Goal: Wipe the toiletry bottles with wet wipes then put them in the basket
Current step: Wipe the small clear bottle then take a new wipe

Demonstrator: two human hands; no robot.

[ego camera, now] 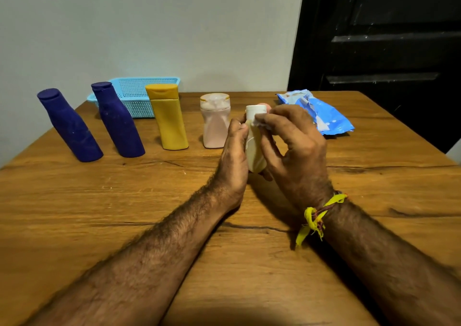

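1. Five bottles appear: four stand in a row on the table point(99, 201), the fifth, a cream bottle point(254, 151), is held just above the tabletop between both hands.
2. Left hand point(233, 156): fingers curled round the bottle's body, steadying it.
3. Right hand point(296, 146): fingertips pinch a wet wipe point(259, 123) against the neck, just under the white cap point(253, 111).
4. Basket point(139, 96) (blue, no bottle visible inside) sits at the far left edge, behind the purple bottles point(117, 123).
5. Risk: a wet surface may slide in the left grip; rubbing at the cap could flip it open.
6. Risk: reaching toward the basket may topple the yellow bottle point(169, 121) or pink bottle point(215, 123).
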